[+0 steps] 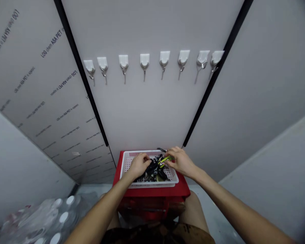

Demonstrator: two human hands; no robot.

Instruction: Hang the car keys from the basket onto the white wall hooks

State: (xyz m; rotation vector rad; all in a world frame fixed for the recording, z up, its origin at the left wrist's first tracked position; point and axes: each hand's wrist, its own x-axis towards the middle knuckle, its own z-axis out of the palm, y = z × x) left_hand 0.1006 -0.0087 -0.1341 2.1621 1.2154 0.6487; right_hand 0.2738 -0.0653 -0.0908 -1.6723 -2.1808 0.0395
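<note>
A white plastic basket (125, 166) with perforated walls holds a jumble of dark, strap-like items (152, 167); their exact kind is too small to tell. My left hand (140, 165) reaches over the basket's left side, its fingers closed at the edge of a black piece in the pile. Above the right side, my right hand (181, 160) pinches a thin yellow-green strip (164, 160) that lies across the dark items. A slim black piece (161, 149) sticks out over the basket's far rim, close to my right fingers.
Under the basket is a red stool or small table (155, 192) between my knees. Ahead, a wall carries a row of several white adhesive hooks (144, 60). Capped clear bottles (64, 217) in plastic wrap stand on the floor at lower left. Walls close in on both sides.
</note>
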